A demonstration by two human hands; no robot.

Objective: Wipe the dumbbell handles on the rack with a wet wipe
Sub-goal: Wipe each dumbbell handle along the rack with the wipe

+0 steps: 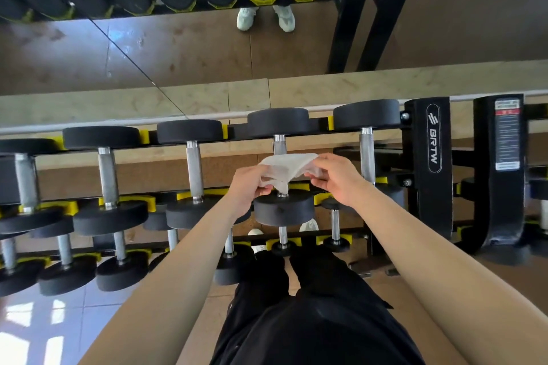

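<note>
Both hands pinch one thin, limp white wipe (287, 167), the left hand (250, 187) and right hand (335, 179) stretching it over a knurled steel handle (279, 144) on the top tier of the rack (427, 139). No handle shows wet or dry, so progress cannot be told; the other handles probably remain. The round black heads look matte, in yellow cradles

Wet wipe (286, 167) between both hands (252, 187), draped over dumbbell handle (279, 144) on rack (427, 139).

Bare forearms, black trousers (314, 320), pale shoes (309, 226)
</note>
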